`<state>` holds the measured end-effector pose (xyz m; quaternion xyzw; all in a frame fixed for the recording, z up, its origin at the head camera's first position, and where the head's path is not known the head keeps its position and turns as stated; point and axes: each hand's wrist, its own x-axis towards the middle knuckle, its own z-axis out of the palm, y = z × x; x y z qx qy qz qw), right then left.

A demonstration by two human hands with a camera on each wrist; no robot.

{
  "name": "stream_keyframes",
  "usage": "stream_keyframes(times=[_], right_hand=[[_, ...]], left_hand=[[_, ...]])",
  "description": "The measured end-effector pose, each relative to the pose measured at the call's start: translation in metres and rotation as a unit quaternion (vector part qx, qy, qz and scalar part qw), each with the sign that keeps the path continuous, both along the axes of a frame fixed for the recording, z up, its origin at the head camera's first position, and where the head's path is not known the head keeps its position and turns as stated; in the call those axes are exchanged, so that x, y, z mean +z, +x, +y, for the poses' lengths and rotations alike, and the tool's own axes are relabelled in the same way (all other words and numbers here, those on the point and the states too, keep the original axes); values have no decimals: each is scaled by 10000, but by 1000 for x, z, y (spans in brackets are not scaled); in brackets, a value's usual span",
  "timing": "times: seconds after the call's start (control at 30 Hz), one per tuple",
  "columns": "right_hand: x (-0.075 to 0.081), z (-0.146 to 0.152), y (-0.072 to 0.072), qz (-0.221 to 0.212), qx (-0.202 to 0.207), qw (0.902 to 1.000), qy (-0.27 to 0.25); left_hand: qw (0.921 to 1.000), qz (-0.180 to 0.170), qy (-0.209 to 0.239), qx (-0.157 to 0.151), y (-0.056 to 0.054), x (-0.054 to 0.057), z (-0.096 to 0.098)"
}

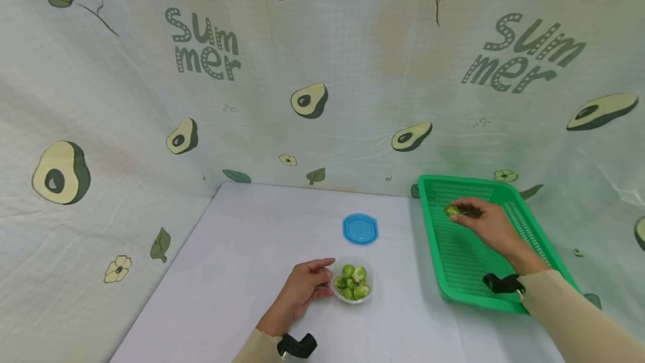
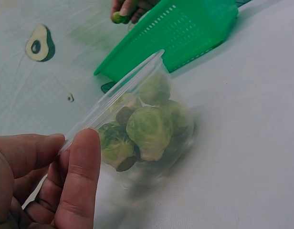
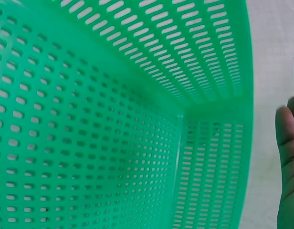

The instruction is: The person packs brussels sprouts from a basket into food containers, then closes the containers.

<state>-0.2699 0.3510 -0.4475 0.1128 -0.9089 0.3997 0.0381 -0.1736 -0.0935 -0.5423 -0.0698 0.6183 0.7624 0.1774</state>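
Note:
A clear plastic tub (image 2: pixel 180 162) of several Brussels sprouts (image 1: pixel 351 283) stands on the table. My left hand (image 1: pixel 305 291) is at its left side and pinches the rim between thumb and fingers; the left wrist view has those fingertips (image 2: pixel 85 143) right on the rim. Over the far left part of a green perforated basket (image 1: pixel 437 273), my right hand (image 1: pixel 485 227) pinches a single Brussels sprout (image 1: pixel 451 210) between thumb and fingers. The right wrist view catches only the fingers (image 3: pixel 288 138) at its right edge, beside the basket wall (image 3: pixel 211 167).
A blue lid (image 1: pixel 360 229) lies flat on the white table (image 1: pixel 252 240), just beyond the tub. Behind the table hangs a pale cloth (image 1: pixel 353 60) printed with avocados and lettering. The basket takes up the table's right side, near the cloth.

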Motion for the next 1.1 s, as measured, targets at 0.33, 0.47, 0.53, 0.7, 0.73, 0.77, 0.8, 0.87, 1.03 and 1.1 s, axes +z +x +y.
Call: stream_keyframes(times=[0.33,0.47,0.53,0.7,0.73,0.77,0.8,0.87,1.03,1.1], right_hand=[[6,-10,11,177,33,9998,-105],[6,-13,14,341,77,9992,-186],[6,-16,16,419,105,9988,-249],[9,-25,23,513,152,9981,-316],[9,-26,24,501,166,9981,-334],[9,-28,25,483,181,9981,-335],[9,-29,26,467,196,9981,-359],[10,-32,27,438,239,9981,-356],[15,-38,31,472,281,9980,-304],[18,-42,33,521,284,9978,-294]], left_hand=[[10000,18,35,-29,1,1,0],[10000,8,44,-2,2,2,0],[10000,5,34,20,2,2,0],[10000,-4,50,33,3,3,1],[10000,-6,58,31,3,3,1],[10000,-8,60,30,3,3,1],[10000,-7,59,25,3,2,1],[10000,-10,57,20,3,2,1],[10000,-2,48,16,3,2,1],[10000,0,48,22,2,2,0]])
